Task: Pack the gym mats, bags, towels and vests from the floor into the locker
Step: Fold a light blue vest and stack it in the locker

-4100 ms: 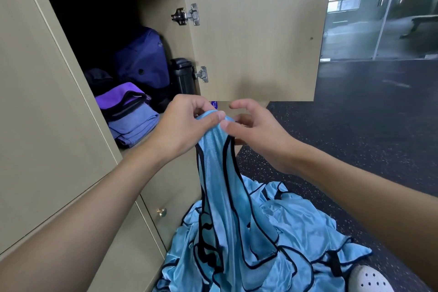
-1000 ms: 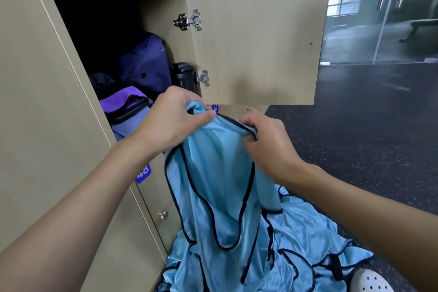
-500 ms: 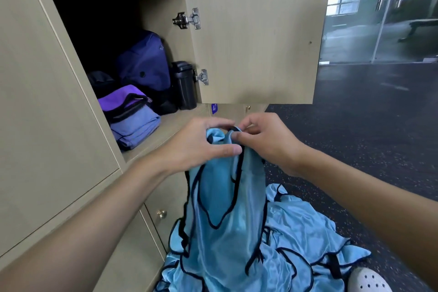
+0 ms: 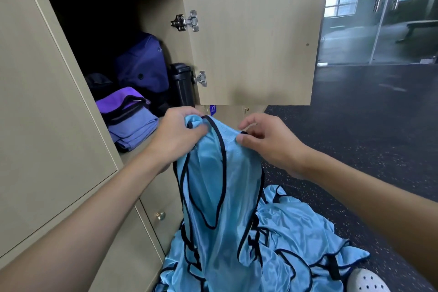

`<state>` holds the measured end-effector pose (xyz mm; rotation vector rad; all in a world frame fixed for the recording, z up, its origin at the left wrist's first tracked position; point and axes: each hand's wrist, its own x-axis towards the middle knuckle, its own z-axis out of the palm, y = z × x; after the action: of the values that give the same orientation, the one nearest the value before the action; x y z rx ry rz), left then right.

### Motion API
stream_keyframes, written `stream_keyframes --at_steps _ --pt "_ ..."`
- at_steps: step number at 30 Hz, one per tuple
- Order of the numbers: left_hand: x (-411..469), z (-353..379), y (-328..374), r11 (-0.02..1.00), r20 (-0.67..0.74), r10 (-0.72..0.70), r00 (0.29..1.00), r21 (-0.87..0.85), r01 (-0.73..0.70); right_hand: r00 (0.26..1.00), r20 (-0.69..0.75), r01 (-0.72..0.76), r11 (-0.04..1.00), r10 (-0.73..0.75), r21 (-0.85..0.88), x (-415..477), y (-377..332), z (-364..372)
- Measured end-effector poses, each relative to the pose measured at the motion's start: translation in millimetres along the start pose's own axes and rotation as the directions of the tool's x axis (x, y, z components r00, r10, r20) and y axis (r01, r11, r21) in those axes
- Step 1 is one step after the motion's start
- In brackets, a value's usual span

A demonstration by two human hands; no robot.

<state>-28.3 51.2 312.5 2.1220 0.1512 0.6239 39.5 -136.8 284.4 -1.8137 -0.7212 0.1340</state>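
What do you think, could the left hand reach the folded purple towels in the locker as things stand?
Probably yes: the locker door stands open and the towels lie at the shelf's front, left of the left hand, nothing between. But that hand grips the blue vest, so it must let go first.
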Motion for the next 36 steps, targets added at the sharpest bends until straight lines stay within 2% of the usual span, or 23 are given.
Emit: stream_keyframes --at_steps 2,6,8,10,18,20,23,26,31,36 --pt "-5.8 2.3 0.6 1.000 0.085 0.016 0.996 0.000 -0.016 0.999 -0.047 0.006 0.999 -0.004 0.037 1.6 -2.0 -0.4" --pt "-14.5 10.0 2.7 0.981 0.266 0.167 0.949 0.052 -0.187 0.995 -0.092 0.040 0.998 -0.035 0.047 2.9 -3.6 0.3" --pt "-14.7 14.7 0.3 0.972 0.242 0.185 0.953 0.095 -0.213 0.994 -0.102 0.052 0.998 -0.047 0.038 3.0 -3.7 0.8" --pt "-13.4 17.2 -2.7 0.978 0.177 0.161 0.971 0.106 -0.182 0.993 -0.104 0.055 0.998 -0.050 0.044 2.6 -3.3 0.2" --pt "-8.4 9.0 7.4 0.985 0.011 0.174 0.985 -0.010 -0.174 0.995 -0.013 0.101 0.991 -0.100 0.082 -0.8 -0.1 -2.8" --pt "-6.7 5.7 9.7 0.987 -0.010 0.157 0.988 -0.041 -0.157 0.986 0.034 0.166 0.986 -0.166 -0.002 -2.6 -1.2 -4.9" --pt "-2.6 2.2 8.3 0.988 -0.032 0.143 0.989 -0.048 -0.145 0.976 -0.009 0.216 0.969 -0.218 -0.119 -3.3 -4.2 -4.2" --pt "-0.9 0.7 6.7 0.988 -0.015 0.143 0.990 -0.051 -0.143 0.970 -0.100 0.207 0.967 -0.223 -0.151 -2.5 -7.5 -4.0" --pt "-9.7 5.9 10.6 0.980 0.167 0.191 0.967 -0.093 -0.177 0.970 -0.152 0.173 0.978 -0.189 -0.115 -2.2 -10.0 -4.6" --pt "-9.2 5.6 10.9 0.981 0.177 0.189 0.966 -0.072 -0.179 0.971 -0.186 0.151 0.988 -0.151 -0.018 -1.2 -9.5 -5.1"
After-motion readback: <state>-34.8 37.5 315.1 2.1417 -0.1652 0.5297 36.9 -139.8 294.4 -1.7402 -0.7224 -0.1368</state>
